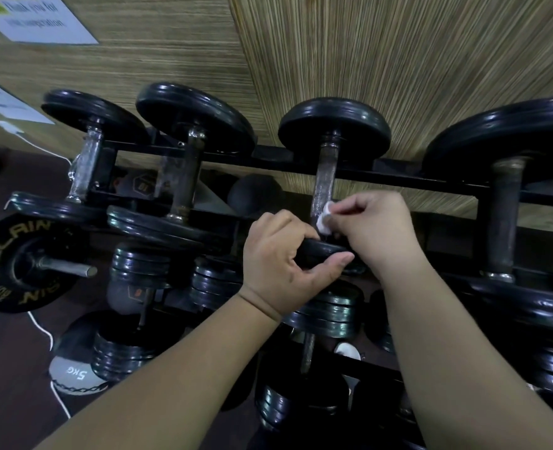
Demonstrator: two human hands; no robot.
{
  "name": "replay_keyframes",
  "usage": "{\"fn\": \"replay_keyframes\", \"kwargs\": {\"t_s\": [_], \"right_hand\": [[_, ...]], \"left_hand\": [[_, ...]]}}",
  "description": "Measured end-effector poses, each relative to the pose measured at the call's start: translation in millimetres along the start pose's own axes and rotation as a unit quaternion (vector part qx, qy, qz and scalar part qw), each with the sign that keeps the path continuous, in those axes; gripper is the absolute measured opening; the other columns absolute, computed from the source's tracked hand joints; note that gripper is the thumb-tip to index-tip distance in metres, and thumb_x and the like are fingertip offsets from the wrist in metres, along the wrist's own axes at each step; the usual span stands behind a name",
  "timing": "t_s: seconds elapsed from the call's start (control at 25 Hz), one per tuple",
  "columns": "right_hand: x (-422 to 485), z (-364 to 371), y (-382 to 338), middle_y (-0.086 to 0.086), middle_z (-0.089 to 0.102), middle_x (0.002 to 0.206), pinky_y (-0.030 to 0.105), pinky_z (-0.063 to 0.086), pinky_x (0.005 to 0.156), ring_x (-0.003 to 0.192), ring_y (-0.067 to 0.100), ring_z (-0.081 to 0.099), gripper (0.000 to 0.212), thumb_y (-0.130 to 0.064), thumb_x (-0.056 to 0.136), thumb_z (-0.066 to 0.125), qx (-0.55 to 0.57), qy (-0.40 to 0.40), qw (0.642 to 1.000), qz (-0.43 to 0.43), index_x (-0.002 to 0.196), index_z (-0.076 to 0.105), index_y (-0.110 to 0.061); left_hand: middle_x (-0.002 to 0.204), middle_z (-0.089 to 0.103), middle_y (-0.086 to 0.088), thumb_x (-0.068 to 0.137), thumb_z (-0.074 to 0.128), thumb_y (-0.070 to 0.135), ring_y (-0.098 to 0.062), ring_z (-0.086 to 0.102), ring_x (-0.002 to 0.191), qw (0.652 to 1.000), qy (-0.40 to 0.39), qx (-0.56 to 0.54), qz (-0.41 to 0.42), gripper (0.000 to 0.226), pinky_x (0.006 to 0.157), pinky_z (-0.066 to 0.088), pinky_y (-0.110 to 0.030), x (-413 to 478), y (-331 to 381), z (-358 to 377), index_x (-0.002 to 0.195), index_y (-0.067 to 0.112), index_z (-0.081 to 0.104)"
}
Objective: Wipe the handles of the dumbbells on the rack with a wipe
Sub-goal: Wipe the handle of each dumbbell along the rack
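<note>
Right hand [375, 228]: thumb and fingertips pinched together on a small crumpled white wipe [324, 218], pressing it against the right side of the metal handle [325, 181], low on the bar and close to the near end. Knuckles face up, wrist bent slightly inward, forearm entering from lower right. Left hand [284, 258]: fingers curled over the top of the near plate [325, 249] of the same dumbbell [333, 128], thumb stretched along the plate's front edge; a firm grip, nothing else in the hand. Forearm comes in from lower left, and the two hands sit just beside each other, nearly touching at the plate. This dumbbell is third from the left on the top tier of the black rack [414, 181], lying front to back across the rails. Handle surface looks worn and speckled. Two smaller dumbbells [184, 177] lie to its left, one larger dumbbell [505, 219] to its right. Lower tier holds more stacked-plate dumbbells [330, 316], partly in shadow. A lettered weight plate [18, 261] and a grey ball [74, 371] marked 5 kg sit at lower left, a white cord [43, 332] beside them. Wood-grain wall [398, 60] behind, paper notice [41, 21] at upper left.
</note>
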State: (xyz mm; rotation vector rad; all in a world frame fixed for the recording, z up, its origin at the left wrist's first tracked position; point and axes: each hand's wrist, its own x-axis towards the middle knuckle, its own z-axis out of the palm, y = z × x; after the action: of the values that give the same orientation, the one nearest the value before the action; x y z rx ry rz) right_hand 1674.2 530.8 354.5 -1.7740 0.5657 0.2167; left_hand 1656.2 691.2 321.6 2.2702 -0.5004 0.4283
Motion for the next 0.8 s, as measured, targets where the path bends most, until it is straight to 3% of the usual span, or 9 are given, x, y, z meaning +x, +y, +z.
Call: {"fn": "replay_keyframes", "kwargs": {"t_s": [0.08, 0.16, 0.32, 0.44, 0.6, 0.8], "right_hand": [[0, -1, -1, -0.005, 0.077, 0.073, 0.031, 0.061, 0.069, 0.062, 0.010, 0.071, 0.017, -0.006, 0.073, 0.087, 0.020, -0.007, 1.000, 0.010, 0.069, 0.077, -0.019], [14, -2, -10, -0.003, 0.077, 0.070, 0.035, 0.063, 0.073, 0.063, 0.011, 0.073, 0.015, -0.007, 0.075, 0.084, 0.061, 0.042, 0.997, -0.012, 0.069, 0.077, -0.018], [47, 2, -22, 0.006, 0.078, 0.076, 0.045, 0.066, 0.078, 0.071, 0.022, 0.078, 0.007, -0.011, 0.081, 0.082, 0.117, 0.117, 0.985, -0.042, 0.085, 0.080, -0.015], [34, 0, -12, 0.004, 0.078, 0.077, 0.042, 0.065, 0.080, 0.071, 0.018, 0.077, 0.004, -0.014, 0.083, 0.082, 0.089, 0.084, 0.992, -0.028, 0.084, 0.080, -0.017], [7, -2, -2, -0.003, 0.076, 0.072, 0.028, 0.059, 0.067, 0.061, 0.008, 0.071, 0.010, -0.013, 0.081, 0.084, 0.032, 0.023, 0.999, -0.021, 0.075, 0.078, -0.019], [49, 9, -24, 0.000, 0.078, 0.080, 0.041, 0.065, 0.079, 0.075, 0.017, 0.077, 0.003, -0.018, 0.084, 0.080, 0.070, 0.143, 0.985, -0.072, 0.082, 0.081, -0.021]], "left_hand": [[0.075, 0.063, 0.002, 0.077, 0.077, 0.060, -0.018, 0.056, 0.071, 1.000, 0.001, 0.003, 0.003, 0.048, 0.067, 0.050, -0.041, 1, 1, 0, 0.074, 0.012, 0.071], [0.076, 0.063, 0.003, 0.077, 0.078, 0.059, -0.018, 0.056, 0.071, 1.000, 0.002, -0.001, 0.004, 0.047, 0.067, 0.051, -0.042, 1, 2, 0, 0.073, 0.013, 0.071], [0.075, 0.063, 0.002, 0.077, 0.077, 0.059, -0.019, 0.056, 0.072, 1.000, 0.009, 0.000, 0.006, 0.048, 0.068, 0.051, -0.042, 1, 2, 0, 0.073, 0.011, 0.070], [0.075, 0.062, 0.002, 0.077, 0.076, 0.061, -0.018, 0.055, 0.072, 1.000, 0.009, 0.002, 0.001, 0.050, 0.069, 0.050, -0.040, 0, 2, 1, 0.072, 0.011, 0.069], [0.076, 0.061, 0.005, 0.076, 0.077, 0.062, -0.015, 0.053, 0.073, 1.000, -0.002, 0.002, -0.006, 0.048, 0.070, 0.049, -0.038, 0, 1, 1, 0.071, 0.015, 0.069], [0.076, 0.060, 0.004, 0.075, 0.077, 0.062, -0.017, 0.054, 0.074, 1.000, -0.017, 0.010, -0.022, 0.048, 0.070, 0.050, -0.040, 1, 3, 0, 0.070, 0.015, 0.067]]}}
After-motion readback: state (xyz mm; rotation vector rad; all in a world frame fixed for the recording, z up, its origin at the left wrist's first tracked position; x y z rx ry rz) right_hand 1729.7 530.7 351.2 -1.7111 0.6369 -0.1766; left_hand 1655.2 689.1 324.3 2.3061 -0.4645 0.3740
